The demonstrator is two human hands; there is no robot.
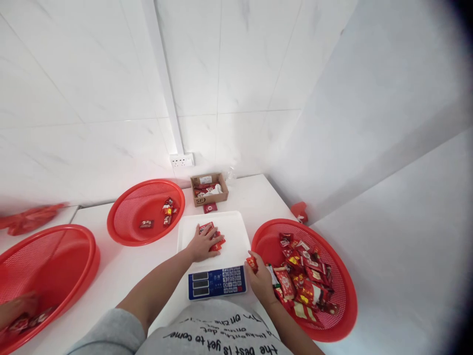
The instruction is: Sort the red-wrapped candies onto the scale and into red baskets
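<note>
On the white pan [234, 231] of the digital scale, my left hand [201, 245] lies with fingers spread over several small red packets [218, 242]. The packets are partly hidden under the fingers. My right hand [261, 280] is closed around a small red packet [252, 264], between the pan's right corner and the right basket. The scale's blue panel [217, 283], with keys and display windows, faces me. Close to my right hand is a red plastic basket [347, 251] holding many red, gold and white wrapped packets [308, 271].
A red basket [121, 209] with a few wrapped sweets stands at the back left. Behind the scale are a small cardboard box [210, 199] and a dark red packet [210, 208]. At far left, another person's hand [18, 308] reaches into another red basket [86, 241].
</note>
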